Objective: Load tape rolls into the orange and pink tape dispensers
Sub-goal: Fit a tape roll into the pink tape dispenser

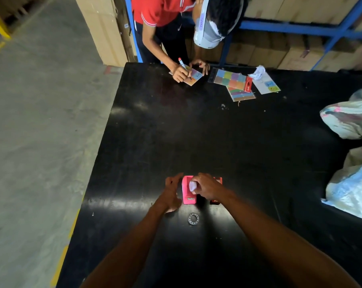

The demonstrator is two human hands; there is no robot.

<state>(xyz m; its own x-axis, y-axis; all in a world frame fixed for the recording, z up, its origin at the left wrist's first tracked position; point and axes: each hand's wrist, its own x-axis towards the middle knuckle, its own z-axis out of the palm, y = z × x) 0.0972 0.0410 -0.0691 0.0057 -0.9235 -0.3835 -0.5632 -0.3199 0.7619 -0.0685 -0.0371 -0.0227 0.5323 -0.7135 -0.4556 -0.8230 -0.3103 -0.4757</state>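
The pink tape dispenser (187,192) stands on the black table (217,138), its metal cutter toward me. My right hand (207,187) hovers over its top, fingers shut on a pale tape roll (192,186) held in the dispenser's slot. My left hand (173,192) rests against the dispenser's left side, thumb and fingers spread. The orange dispenser (216,191) stands right of the pink one, mostly hidden behind my right hand. A small grey ring-shaped core (193,218) lies on the table close to me, between my forearms.
Across the table a person in a red shirt (161,9) writes on coloured cards (193,76). More coloured card sheets (231,80) and crumpled paper (258,72) lie at the far edge. Plastic bags (350,119) crowd the right side. Concrete floor lies left.
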